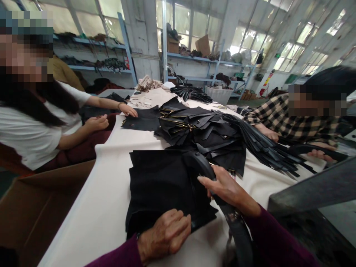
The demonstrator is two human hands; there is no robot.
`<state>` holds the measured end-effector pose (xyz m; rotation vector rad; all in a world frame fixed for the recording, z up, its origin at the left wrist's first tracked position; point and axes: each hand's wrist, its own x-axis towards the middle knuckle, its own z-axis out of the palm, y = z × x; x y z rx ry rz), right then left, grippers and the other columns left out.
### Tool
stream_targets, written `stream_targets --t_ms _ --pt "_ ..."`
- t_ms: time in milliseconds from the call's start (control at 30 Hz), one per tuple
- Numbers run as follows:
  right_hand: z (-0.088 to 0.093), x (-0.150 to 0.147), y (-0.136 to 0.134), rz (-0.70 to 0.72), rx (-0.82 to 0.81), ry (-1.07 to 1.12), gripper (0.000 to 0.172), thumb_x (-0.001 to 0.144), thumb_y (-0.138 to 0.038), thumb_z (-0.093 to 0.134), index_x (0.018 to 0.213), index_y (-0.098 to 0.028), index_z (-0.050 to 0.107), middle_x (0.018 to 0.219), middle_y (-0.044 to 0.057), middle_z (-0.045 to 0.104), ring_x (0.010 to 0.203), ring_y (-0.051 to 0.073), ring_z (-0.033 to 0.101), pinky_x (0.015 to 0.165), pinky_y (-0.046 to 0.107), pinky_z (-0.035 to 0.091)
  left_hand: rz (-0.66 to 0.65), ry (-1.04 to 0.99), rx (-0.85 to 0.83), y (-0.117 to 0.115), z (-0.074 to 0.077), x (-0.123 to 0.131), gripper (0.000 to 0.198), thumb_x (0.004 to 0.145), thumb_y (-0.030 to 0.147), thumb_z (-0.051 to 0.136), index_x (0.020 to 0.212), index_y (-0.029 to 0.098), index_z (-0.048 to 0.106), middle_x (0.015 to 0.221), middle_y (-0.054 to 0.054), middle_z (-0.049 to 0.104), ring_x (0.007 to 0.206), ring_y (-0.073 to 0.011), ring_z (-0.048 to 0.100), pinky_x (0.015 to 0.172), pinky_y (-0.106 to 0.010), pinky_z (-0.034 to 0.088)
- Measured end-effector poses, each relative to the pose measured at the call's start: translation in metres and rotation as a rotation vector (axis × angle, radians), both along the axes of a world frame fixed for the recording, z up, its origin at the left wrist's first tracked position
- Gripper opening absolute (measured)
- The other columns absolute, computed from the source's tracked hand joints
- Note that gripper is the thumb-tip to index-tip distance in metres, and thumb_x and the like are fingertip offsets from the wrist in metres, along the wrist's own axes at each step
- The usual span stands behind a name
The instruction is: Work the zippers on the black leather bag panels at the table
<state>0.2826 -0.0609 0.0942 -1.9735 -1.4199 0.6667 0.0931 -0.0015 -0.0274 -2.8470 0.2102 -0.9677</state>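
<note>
A stack of black material pieces (pixel 158 181) lies on the white-covered table (pixel 111 185) in front of me. My left hand (pixel 168 231) rests at the near edge of the stack, its fingers curled; whether it pinches the material is hidden. My right hand (pixel 229 187) is closed around a black curved strap-like piece (pixel 198 163), which arches over the stack's right side and hangs down past my right forearm. Beyond the stack spreads a heap of black pieces with gold zippers (pixel 191 128).
At the left, a person in a white shirt (pixel 27 126) touches a black piece (pixel 144 118). A person in a checked shirt (pixel 278 115) is at the right by long black strips (pixel 258 142). A cardboard box (pixel 47 207) stands lower left, a metal beam (pixel 311 185) right.
</note>
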Motion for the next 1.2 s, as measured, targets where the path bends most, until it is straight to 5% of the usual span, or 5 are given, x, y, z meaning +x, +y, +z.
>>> stream_targets --t_ms 300,433,600,933,1200 --pt "0.028 0.036 -0.087 -0.115 -0.099 -0.050 0.035 0.086 -0.048 0.050 0.063 -0.021 0.052 0.055 -0.005 0.058 0.051 0.012 0.055 0.047 0.022 0.040 0.167 0.053 -0.028 0.014 0.005 -0.001 0.019 0.085 0.007 0.047 0.102 0.009 0.057 0.070 -0.003 0.054 0.065 -0.0138 0.051 0.061 -0.029 0.045" --pt "0.016 0.026 -0.145 -0.135 -0.233 -0.026 0.042 0.087 -0.051 0.040 0.058 -0.022 0.047 0.054 -0.004 0.054 0.049 0.012 0.054 0.049 0.022 0.041 0.503 -0.012 -0.072 0.020 0.004 0.002 0.034 0.084 0.012 0.048 0.118 0.011 0.051 0.100 -0.014 0.057 0.097 -0.0264 0.053 0.082 -0.043 0.044" --pt "-0.012 0.006 -0.180 -0.158 -0.327 0.098 0.034 0.088 -0.049 0.039 0.066 -0.023 0.045 0.056 -0.004 0.056 0.052 0.014 0.057 0.052 0.024 0.046 0.500 0.027 -0.056 0.008 0.000 0.012 0.041 0.084 0.008 0.046 0.125 0.013 0.047 0.115 -0.015 0.053 0.113 -0.0288 0.045 0.097 -0.048 0.034" --pt "-0.046 -0.020 -0.119 -0.106 -0.195 0.170 0.016 0.085 -0.036 0.047 0.080 -0.021 0.047 0.055 -0.005 0.055 0.051 0.015 0.059 0.049 0.024 0.044 0.529 -0.119 -0.130 0.012 -0.019 0.021 0.032 0.082 0.006 0.048 0.113 0.010 0.054 0.105 -0.013 0.057 0.104 -0.0252 0.049 0.093 -0.045 0.040" --pt "-0.041 0.003 -0.078 -0.156 -0.134 0.113 0.027 0.086 -0.043 0.045 0.070 -0.022 0.048 0.053 -0.003 0.056 0.048 0.016 0.057 0.047 0.025 0.044 0.470 -0.096 -0.273 0.017 -0.017 0.019 0.023 0.082 0.004 0.045 0.097 0.013 0.059 0.095 -0.009 0.057 0.095 -0.0220 0.051 0.085 -0.043 0.045"
